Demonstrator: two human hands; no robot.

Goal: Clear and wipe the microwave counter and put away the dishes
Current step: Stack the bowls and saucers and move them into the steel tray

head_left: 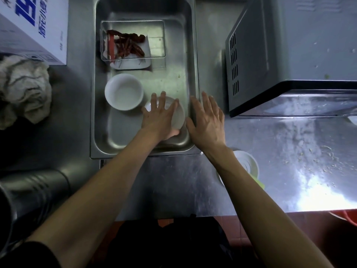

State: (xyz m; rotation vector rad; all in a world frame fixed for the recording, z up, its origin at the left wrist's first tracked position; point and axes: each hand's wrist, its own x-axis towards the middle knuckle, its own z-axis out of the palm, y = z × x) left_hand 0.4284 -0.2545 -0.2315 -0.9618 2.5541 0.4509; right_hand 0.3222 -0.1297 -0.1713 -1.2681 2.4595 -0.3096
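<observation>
A steel tray (100, 113) is sunk in the counter left of the microwave (289, 55). It holds a white bowl (124, 91), a small white dish (178, 117) and a clear box of dried red chillies (133, 41) resting on a white plate (131, 64). My left hand (160, 115) lies flat over the small dish with fingers spread, the thumb at its near edge. My right hand (207, 120) hovers open over the tray's right rim and holds nothing. Another white dish (248, 163) with something green beside it sits on the counter, partly hidden under my right forearm.
Crumbs and smears cover the steel counter (299, 161) in front of the microwave. A crumpled grey cloth (25, 88) and a white printed box (38, 26) lie to the left. A dark metal pipe (38, 186) sits at lower left, and an orange object (345, 215) shows below the counter edge.
</observation>
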